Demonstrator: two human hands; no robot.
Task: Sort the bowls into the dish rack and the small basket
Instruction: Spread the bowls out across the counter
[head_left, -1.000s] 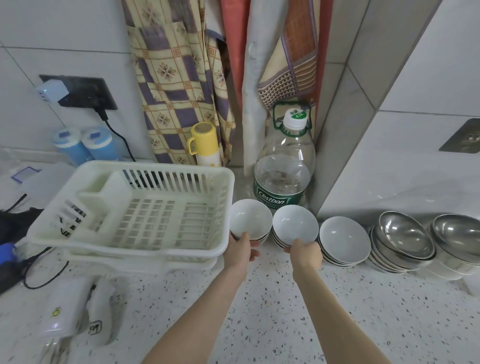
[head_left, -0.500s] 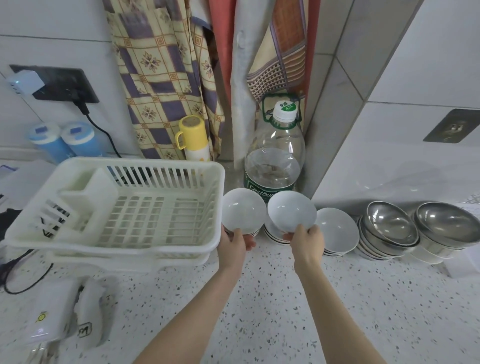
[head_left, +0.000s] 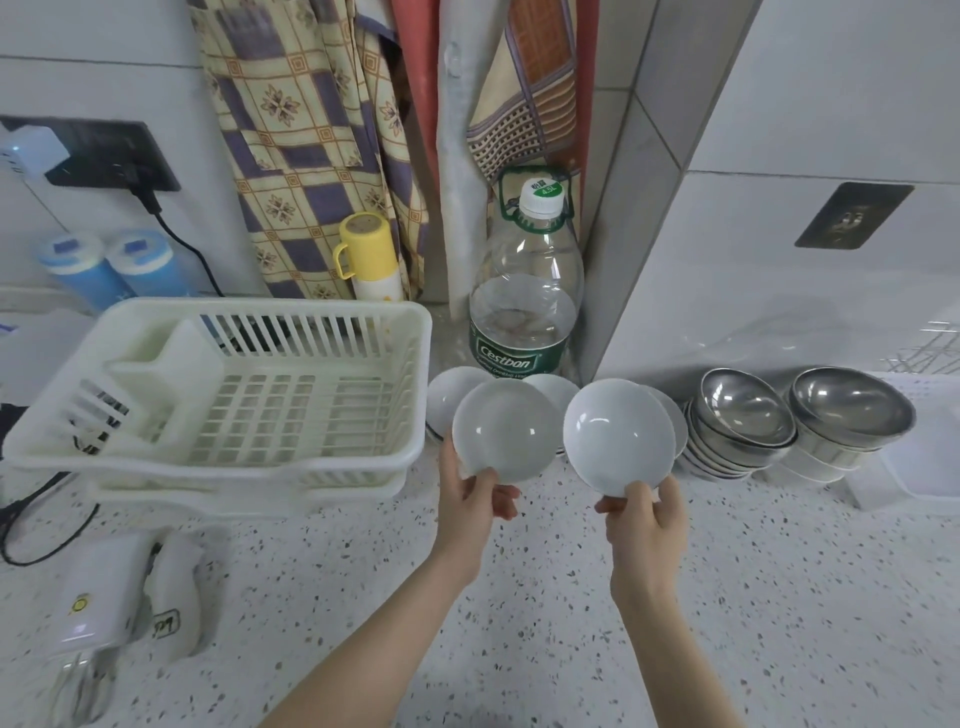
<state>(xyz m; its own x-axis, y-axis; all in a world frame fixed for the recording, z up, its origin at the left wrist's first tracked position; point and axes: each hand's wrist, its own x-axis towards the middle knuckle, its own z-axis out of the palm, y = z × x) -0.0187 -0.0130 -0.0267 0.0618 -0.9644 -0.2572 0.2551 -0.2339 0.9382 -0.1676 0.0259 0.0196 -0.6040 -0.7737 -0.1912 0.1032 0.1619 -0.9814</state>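
My left hand (head_left: 475, 499) pinches the near rim of a white bowl (head_left: 501, 428), lifted and tilted toward me. A second white bowl (head_left: 618, 434) is held the same way by my right hand (head_left: 649, 519). Behind them stacks of white bowls (head_left: 447, 395) lean in a row against the wall, partly hidden. Right of those lean two stacks of steel bowls (head_left: 743, 410) (head_left: 849, 402). The cream dish rack (head_left: 223, 400) stands to the left, holding no dishes. A clear plastic basket (head_left: 914, 467) lies at the far right, half hidden by the steel bowls.
A large water bottle (head_left: 524, 291) stands in the corner behind the bowls, a yellow flask (head_left: 369, 260) beside hanging cloths. Two blue containers (head_left: 119, 265), a wall socket with cable (head_left: 104, 156) and white chargers (head_left: 104, 613) sit at left on the speckled counter (head_left: 779, 597).
Both hands have lifted one white bowl each off the stacks and brought them toward me, tilted up. The view has moved closer to the counter.
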